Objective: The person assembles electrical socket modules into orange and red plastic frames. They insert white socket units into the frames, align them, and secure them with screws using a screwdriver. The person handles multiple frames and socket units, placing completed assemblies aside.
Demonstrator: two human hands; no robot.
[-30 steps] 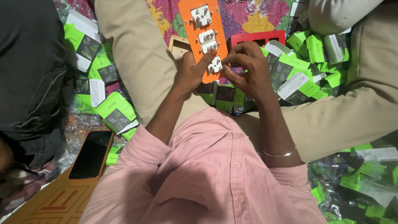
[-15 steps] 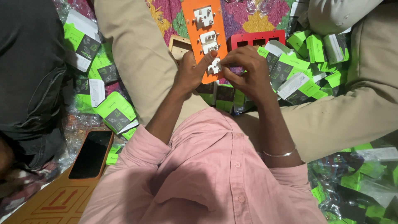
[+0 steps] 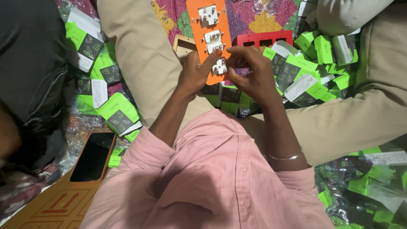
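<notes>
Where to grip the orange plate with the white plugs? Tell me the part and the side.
Grip the orange plate by its bare long edges near the lower end, coming from below. White plugs fill its middle, and the left hand and right hand already pinch it there, one per side.

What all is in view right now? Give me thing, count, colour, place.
orange plate: one, orange, held up at top centre over the lap.
white parts: three, white, set in a column on the orange plate.
red frame: one, red, with cut-outs, behind the right hand.
green boxes: many, green with white and dark faces, heaped on both sides.
phone: one, dark screen, lower left.
wooden board: one, brown, under the phone.
bracelet: one, silver, right wrist.
left hand: grip on the plate's lower edge.
right hand: fingers at the lowest white part.
</notes>
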